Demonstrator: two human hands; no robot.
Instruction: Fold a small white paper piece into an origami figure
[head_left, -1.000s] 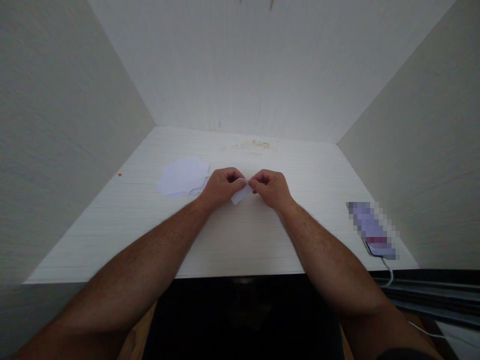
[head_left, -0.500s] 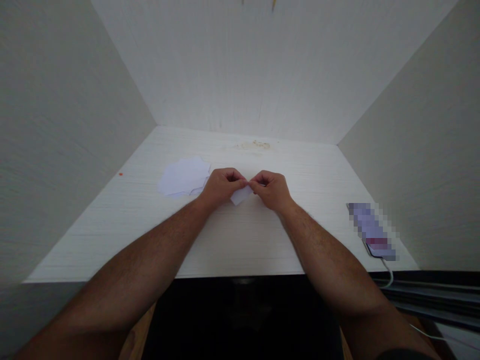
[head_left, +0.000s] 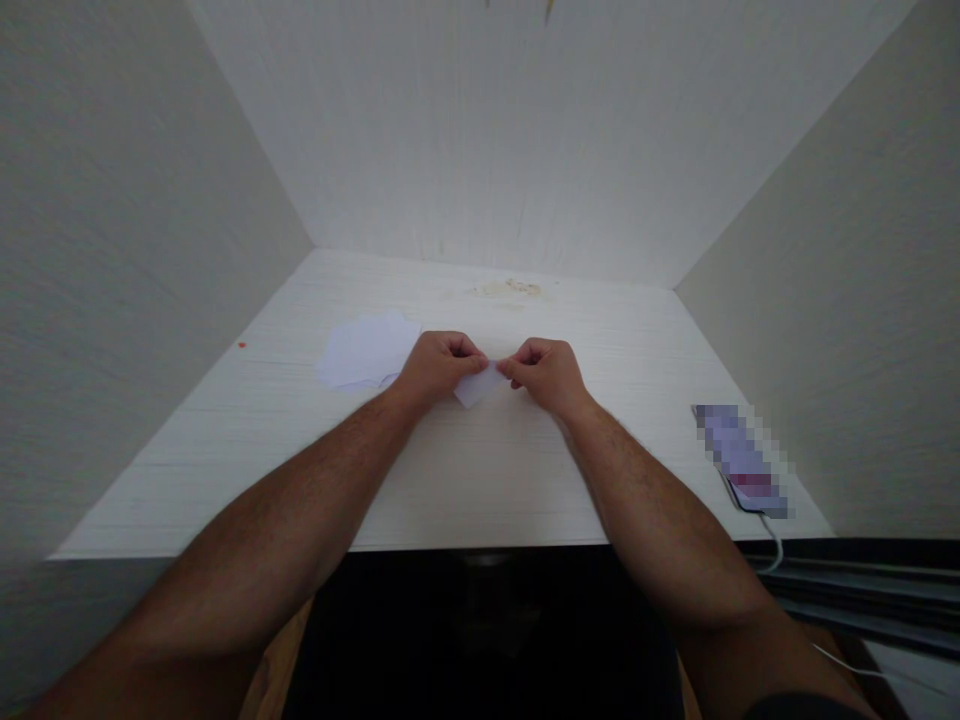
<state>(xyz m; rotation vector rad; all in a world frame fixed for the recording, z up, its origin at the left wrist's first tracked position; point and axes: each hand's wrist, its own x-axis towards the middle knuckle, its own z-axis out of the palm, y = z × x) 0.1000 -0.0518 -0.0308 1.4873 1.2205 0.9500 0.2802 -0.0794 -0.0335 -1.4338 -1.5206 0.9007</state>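
A small white piece of paper (head_left: 475,386) is held between my two hands over the middle of the table. My left hand (head_left: 444,366) pinches its upper left part with thumb and fingers. At the upper right edge, my right hand (head_left: 546,372) has a fingertip pinch on the same paper. The fingers cover part of the sheet, so I cannot tell whether it is folded. Just left of my left hand lies a loose pile of white papers (head_left: 367,348), its sheets overlapping unevenly.
The white table (head_left: 480,480) has walls on its left, right and far sides. A phone (head_left: 742,465), its screen blurred, lies at the right with a white cable (head_left: 776,548) running off the front edge. A small red spot (head_left: 241,345) and a brownish stain (head_left: 510,288) mark the tabletop.
My hands have moved slightly apart, the left one a little to the left, baring more of the paper's top edge. Both keep their pinch on it.
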